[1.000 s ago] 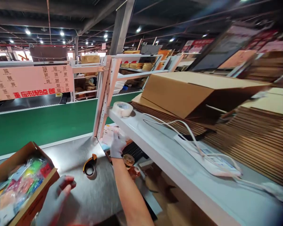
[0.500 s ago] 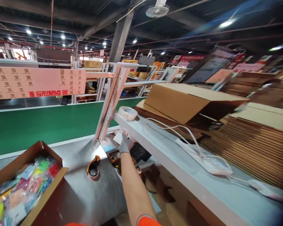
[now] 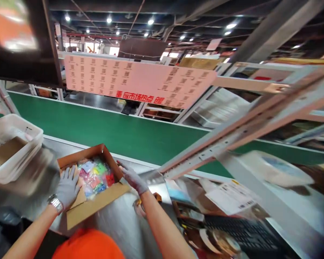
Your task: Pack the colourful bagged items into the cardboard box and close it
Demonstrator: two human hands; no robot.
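Note:
An open cardboard box [image 3: 97, 212] stands on the metal worktop, holding several colourful items in clear plastic bags [image 3: 95, 176]. My left hand [image 3: 68, 185], in a grey glove and with a metal watch at the wrist, lies with spread fingers on the box's left flap. On the other side, my gloved right hand [image 3: 133, 180] reaches along the right wall with its fingers stretched out, touching the box. Beneath my right forearm a tape dispenser [image 3: 140, 208] is partly hidden and blurred.
White plastic baskets [image 3: 34, 151] stand at the left. Behind the worktop [image 3: 118, 223] runs a green conveyor belt [image 3: 105, 126]. To the right are a slanted metal post [image 3: 199, 154], a shelf with a tape roll [image 3: 275, 167], a printed label sheet [image 3: 230, 196] and a keyboard [image 3: 243, 230].
The view has swung left. My right hand has left the area under the shelf and come to the box's right side. My left hand has come into view on the box.

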